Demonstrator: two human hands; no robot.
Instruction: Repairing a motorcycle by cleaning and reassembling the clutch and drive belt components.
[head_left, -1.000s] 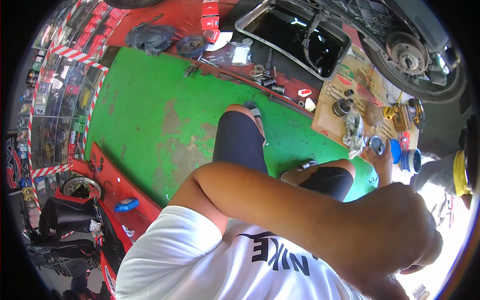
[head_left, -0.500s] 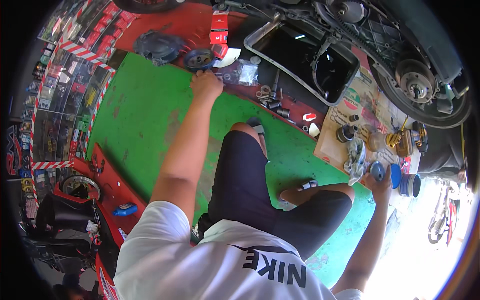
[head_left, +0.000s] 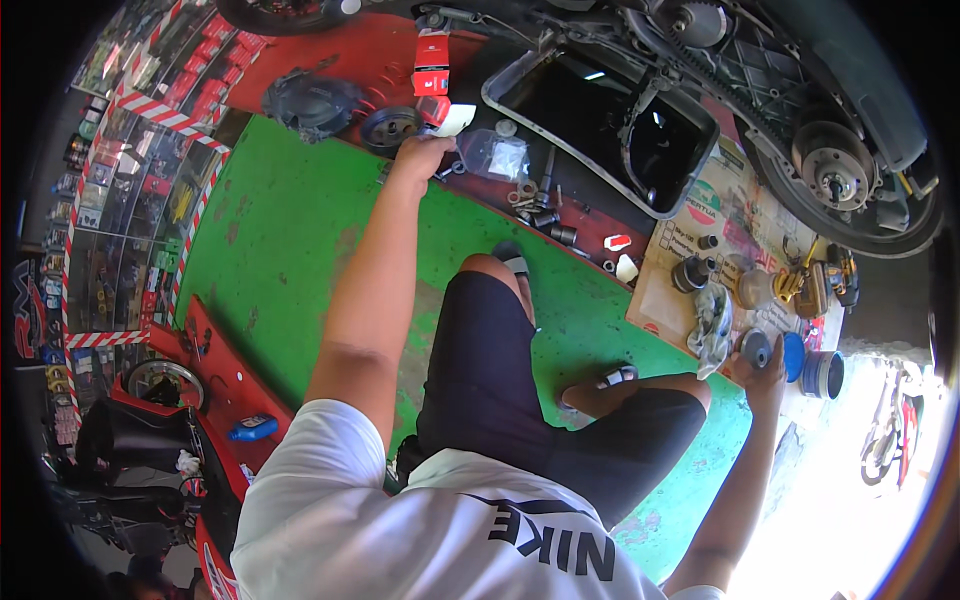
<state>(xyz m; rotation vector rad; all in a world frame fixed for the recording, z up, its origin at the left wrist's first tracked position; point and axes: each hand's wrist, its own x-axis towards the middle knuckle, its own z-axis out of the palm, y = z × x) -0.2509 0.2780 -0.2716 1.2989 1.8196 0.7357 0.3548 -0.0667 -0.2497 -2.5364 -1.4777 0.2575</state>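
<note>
My left hand [head_left: 425,158] reaches to the edge of the red bench, its fingers closed at the near edge of a clear plastic bag [head_left: 482,152] with a white label; the fingertips are partly hidden. Just behind it lie a dark round metal part [head_left: 391,130] and a piece of white paper [head_left: 458,120]. At the right, my right hand [head_left: 764,378] grips a grey round metal disc [head_left: 755,348] with a hole at its centre. Close by that hand are a crumpled grey rag [head_left: 711,322], a blue lid [head_left: 793,356] and an open blue tub [head_left: 822,375].
A black rectangular tray [head_left: 590,120] stands beyond the bench edge, near a raised motorcycle's wheel [head_left: 832,170]. Sockets [head_left: 563,235] and small parts lie along the edge. On cardboard [head_left: 668,285] sits a yellow power tool [head_left: 815,285]. A red motorcycle [head_left: 200,450] stands at the left.
My left hand has moved slightly right and away from me, to the plastic bag, whose shape has shifted. The right hand and its disc have barely moved.
</note>
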